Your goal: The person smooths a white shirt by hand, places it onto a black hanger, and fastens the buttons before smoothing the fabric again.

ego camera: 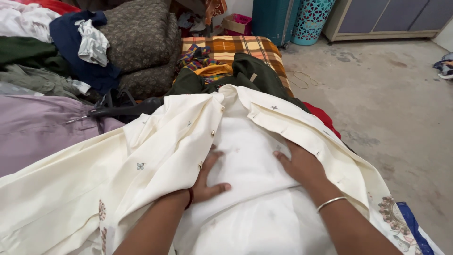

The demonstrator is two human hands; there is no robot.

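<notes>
cream cotton-like cloth fills the near half of the view: a cream garment [155,156] with small grey embroidered motifs and a row of small metal buttons lies spread open over a bed or mattress whose surface is hidden beneath it. its two front panels are folded outward, exposing a plain white lining [245,156] down the middle.

left hand [207,182] lies flat, palm down, on the lining just beside the left panel's buttoned edge; fingers are together and extended, thumb splayed to the side, gripping nothing. a red thread band sits at that wrist.

right hand [299,165] lies flat on the lining, its fingertips tucked under the edge of the right panel; whether they pinch the cloth cannot be told. a thin silver bangle [330,204] circles that wrist.

printed floral border with a blue stripe [401,226] shows at the garment's near right corner.

beyond the garment's collar lies a dark green garment [255,73], touching it, and past that an orange plaid cloth [245,47] with a multicoloured checked piece on top. a mauve cloth [37,127] lies along the left edge, partly under the cream sleeve. a heap of mixed clothing [71,42] and a brown patterned cushion [141,42] occupy the far left corner.

grey concrete floor [387,94] runs along the right side; a teal perforated basket [311,19] stands at the far wall.
</notes>
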